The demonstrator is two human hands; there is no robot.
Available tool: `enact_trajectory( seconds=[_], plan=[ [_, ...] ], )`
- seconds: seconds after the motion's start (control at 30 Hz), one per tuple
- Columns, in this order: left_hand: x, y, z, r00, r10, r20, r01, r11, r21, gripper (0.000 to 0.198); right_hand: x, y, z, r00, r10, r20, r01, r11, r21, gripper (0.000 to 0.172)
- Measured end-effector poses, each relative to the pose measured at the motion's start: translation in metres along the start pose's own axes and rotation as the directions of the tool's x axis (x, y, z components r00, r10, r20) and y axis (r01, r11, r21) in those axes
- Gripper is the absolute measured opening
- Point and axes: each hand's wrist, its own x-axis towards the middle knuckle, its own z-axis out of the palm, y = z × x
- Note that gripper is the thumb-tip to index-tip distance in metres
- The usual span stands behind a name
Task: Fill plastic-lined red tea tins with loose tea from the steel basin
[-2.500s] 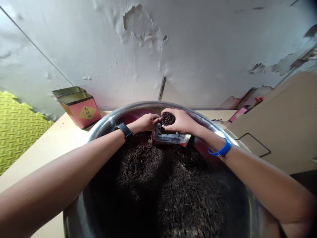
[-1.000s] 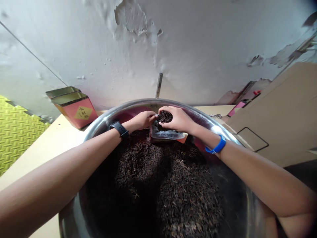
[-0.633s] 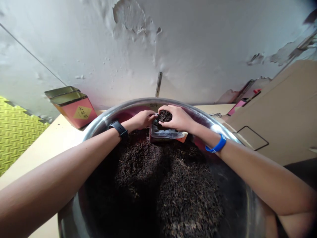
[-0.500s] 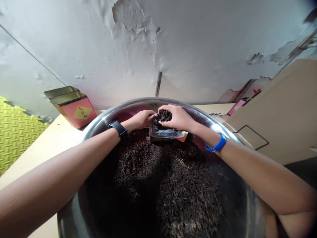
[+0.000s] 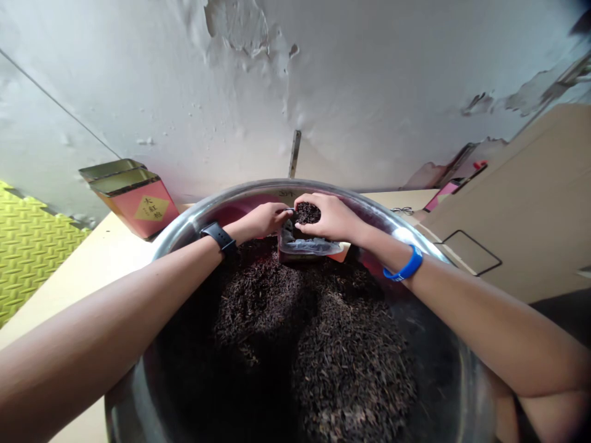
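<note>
A huge heap of dark, twisted dried tea leaves (image 5: 295, 344) fills a stainless steel basin (image 5: 272, 187). At the far side of the heap stands a transparent plastic bag (image 5: 307, 247) on a reddish box or packet (image 5: 289, 257). My right hand (image 5: 332, 218) is cupped around a handful of the leaves (image 5: 308, 213), just over the bag's mouth. My left hand (image 5: 263, 220) pinches the bag's edge from the left, its fingertips touching the handful. The inside of the bag is only partly visible behind my fingers.
A pink and gold tea tin (image 5: 138, 206) with an open lid stands on the pale table (image 5: 92, 283) left of the basin. Cardboard sheets (image 5: 508, 197) lean at the right. A yellow-green foam mat (image 5: 28, 258) lies at the left, and a peeling wall rises behind.
My hands stay almost still around the bag and the handful of leaves. The whole view has shifted slightly upward and left with small head movement.
</note>
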Motion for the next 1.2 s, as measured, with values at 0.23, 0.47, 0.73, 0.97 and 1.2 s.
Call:
enact_trajectory(
  seconds=[0.23,0.47,0.73,0.97,1.2],
  plan=[
    [0.0006,0.0007,0.0008,1.0,-0.026,0.0,0.026,1.0,0.004,0.032,0.0001,0.0031,0.0022,0.999,0.016,0.036,-0.016,1.0,0.011,0.041],
    [0.0011,0.0001,0.0012,1.0,-0.027,0.006,0.027,1.0,0.002,0.034,-0.0002,0.0013,-0.0004,0.999,0.034,0.028,-0.035,0.999,0.025,0.036],
    [0.0002,0.0036,-0.0004,0.998,-0.056,0.018,0.056,0.998,0.006,0.035,-0.0006,0.0031,0.0008,0.999,0.021,0.025,-0.022,0.999,0.024,0.038],
    [-0.0014,0.0057,-0.0013,0.998,-0.054,0.016,0.054,0.998,0.015,0.035,-0.0013,0.0025,-0.0001,1.0,0.016,0.013,-0.016,1.0,0.024,0.035],
    [-0.0017,0.006,-0.002,0.999,-0.053,0.01,0.053,0.999,0.009,0.034,-0.0011,0.0013,-0.0005,1.0,0.021,0.018,-0.022,1.0,0.02,0.034]
  ],
)
